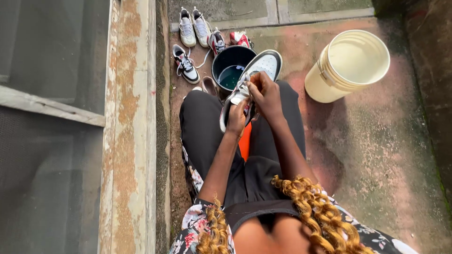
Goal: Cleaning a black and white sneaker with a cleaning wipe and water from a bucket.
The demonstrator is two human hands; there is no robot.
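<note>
One white sneaker [256, 75] is in hand, lying across the lap of the seated person, toe pointing to twelve o'clock over the rim of a dark bucket [233, 63]. The left hand [237, 117] is closed around the heel end of the shoe, steadying it. The right hand [265, 91] is pinched shut at the lacing, fingers gathered on what looks like the white lace near the tongue.

As for how far the work has come, I judge it to be early or midway: the dark bucket holds a shallow pool of greenish water, and the shoe in hand looks dry, laces partly loosened. Four or five other shoes wait on the ground at eleven to twelve o'clock: a pair of pale grey sneakers [194, 27], a black-and-white sneaker [185, 63], another black-and-white one [217, 41] and a red-and-white sneaker [239, 38]. None looks wet from here, so most of the lot seems not yet handled.

A cream plastic bucket [348, 63] stands at two o'clock, well apart from the hands; I cannot tell whether it holds anything.

The ground is rough concrete [376, 141], stained pink and green with moss. A weathered, peeling wooden frame [129, 127] with dark mesh runs along nine o'clock. It is an outdoor yard corner.
</note>
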